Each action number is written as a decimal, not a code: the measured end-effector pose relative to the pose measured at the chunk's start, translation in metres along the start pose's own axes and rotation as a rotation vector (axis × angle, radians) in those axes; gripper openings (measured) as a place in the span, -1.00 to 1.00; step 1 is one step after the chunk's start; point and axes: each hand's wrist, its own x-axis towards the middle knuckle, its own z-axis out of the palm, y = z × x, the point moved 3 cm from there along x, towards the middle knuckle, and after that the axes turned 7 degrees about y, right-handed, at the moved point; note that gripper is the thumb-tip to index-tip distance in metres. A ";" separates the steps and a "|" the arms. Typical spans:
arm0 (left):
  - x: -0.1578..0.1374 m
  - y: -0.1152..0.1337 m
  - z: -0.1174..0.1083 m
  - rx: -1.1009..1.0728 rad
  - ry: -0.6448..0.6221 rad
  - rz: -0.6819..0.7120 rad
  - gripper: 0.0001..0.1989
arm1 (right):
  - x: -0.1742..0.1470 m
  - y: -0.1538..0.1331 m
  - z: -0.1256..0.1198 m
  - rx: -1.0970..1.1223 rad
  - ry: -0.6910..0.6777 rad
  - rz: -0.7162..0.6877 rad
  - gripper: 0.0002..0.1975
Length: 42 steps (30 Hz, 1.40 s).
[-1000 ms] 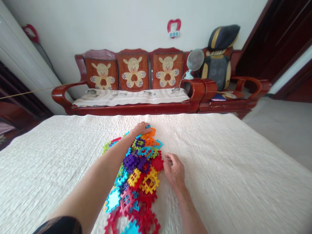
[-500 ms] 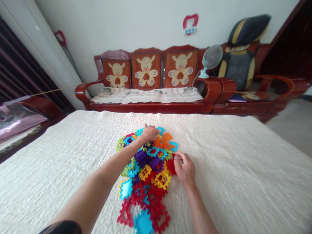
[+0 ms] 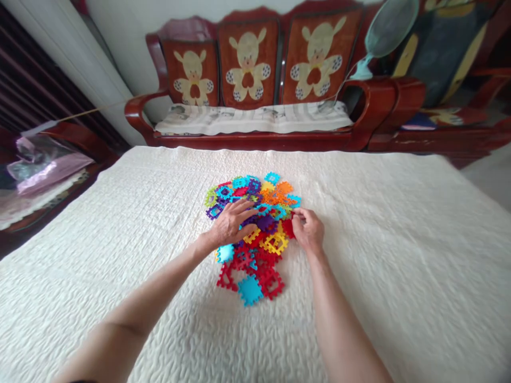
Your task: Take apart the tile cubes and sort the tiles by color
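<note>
A heap of colourful plastic interlocking tiles (image 3: 265, 255) with notched edges lies on the cream cover (image 3: 359, 298). My left hand (image 3: 231, 223) is spread palm down over the heap's left middle, with nothing visible in its fingers. It hides the tiles beneath. At the right edge, my right hand (image 3: 310, 231) has its fingers curled in against a red tile (image 3: 288, 228). Orange tiles (image 3: 277, 197) lie beyond that hand. Nearest me are red frame tiles (image 3: 227, 277) and a solid light-blue tile (image 3: 250, 290). A separate blue window tile (image 3: 272, 177) lies at the far edge.
Behind the covered surface stands a wooden sofa (image 3: 247, 141) with bear-patterned cushions (image 3: 247, 64). A small fan (image 3: 389, 32) stands by its right armrest. To the left is a seat with shiny pink plastic (image 3: 51, 165) on it.
My left hand has drawn back from the far side of the heap to its middle and spread out. My right hand stays at the red tile. The camera has tilted downward.
</note>
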 end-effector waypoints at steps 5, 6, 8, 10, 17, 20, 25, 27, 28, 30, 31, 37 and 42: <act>-0.029 0.003 0.013 0.000 0.024 -0.067 -0.58 | 0.002 0.002 0.004 -0.032 0.007 -0.017 -0.71; -0.031 0.002 0.014 -0.011 0.044 -0.080 -0.59 | 0.003 0.002 0.004 -0.040 -0.002 -0.017 -0.70; -0.037 0.000 0.016 -0.032 0.081 -0.114 -0.61 | 0.002 -0.001 0.005 -0.048 -0.038 -0.021 -0.67; -0.045 -0.001 0.020 -0.046 0.118 -0.148 -0.62 | -0.005 -0.005 0.003 -0.041 -0.081 -0.037 -0.65; -0.082 0.016 0.028 -0.015 0.232 -0.290 -0.58 | -0.072 -0.029 -0.018 -0.020 -0.104 -0.108 -0.60; -0.100 0.032 0.027 0.021 0.222 -0.362 -0.50 | -0.101 -0.041 -0.025 0.005 -0.111 -0.131 -0.56; -0.129 0.056 0.027 0.038 0.187 -0.437 -0.32 | -0.138 -0.064 -0.030 -0.061 -0.179 -0.113 -0.27; -0.139 0.064 0.029 0.043 0.164 -0.456 -0.27 | -0.151 -0.072 -0.032 -0.137 -0.208 -0.073 -0.10; -0.143 0.067 0.030 0.049 0.153 -0.463 -0.25 | -0.156 -0.076 -0.033 -0.170 -0.230 -0.057 -0.03; -0.150 0.070 0.033 0.065 0.131 -0.471 -0.19 | -0.165 -0.081 -0.034 -0.214 -0.291 -0.043 0.07; -0.153 0.071 0.035 0.073 0.125 -0.472 -0.16 | -0.168 -0.083 -0.034 -0.229 -0.323 -0.044 0.10; -0.150 0.063 0.049 0.039 0.245 -0.377 -0.15 | -0.169 -0.081 -0.029 -0.262 -0.426 -0.085 0.11; -0.134 0.054 0.061 0.002 0.365 -0.329 -0.26 | -0.159 -0.074 -0.021 -0.232 -0.342 -0.158 -0.04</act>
